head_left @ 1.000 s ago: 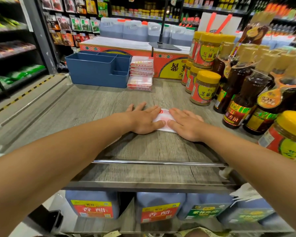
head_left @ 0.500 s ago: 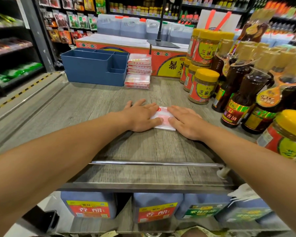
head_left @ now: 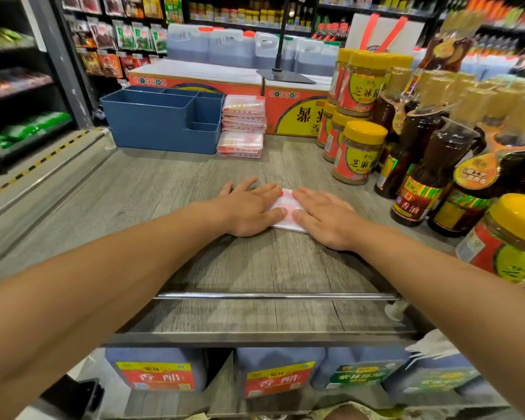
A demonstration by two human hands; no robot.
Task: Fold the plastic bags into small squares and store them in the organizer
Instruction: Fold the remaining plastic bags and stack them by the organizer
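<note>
A folded white plastic bag with red print (head_left: 287, 215) lies flat on the grey wooden shelf (head_left: 170, 192). My left hand (head_left: 249, 209) presses its left side with straight fingers, and my right hand (head_left: 325, 215) presses its right side the same way. Only a narrow strip of the bag shows between them. A blue organizer (head_left: 164, 122) with several compartments stands at the back left. Beside it, to its right, sits a stack of folded bags (head_left: 243, 125).
Yellow-lidded jars (head_left: 358, 153) and dark sauce bottles (head_left: 428, 177) crowd the right side of the shelf. Orange cartons (head_left: 294, 110) stand along the back. A metal rail (head_left: 276, 296) runs along the front edge, with large jugs (head_left: 158, 371) below.
Both hands have drawn closer together over the bag, covering more of it. The view has shifted slightly.
</note>
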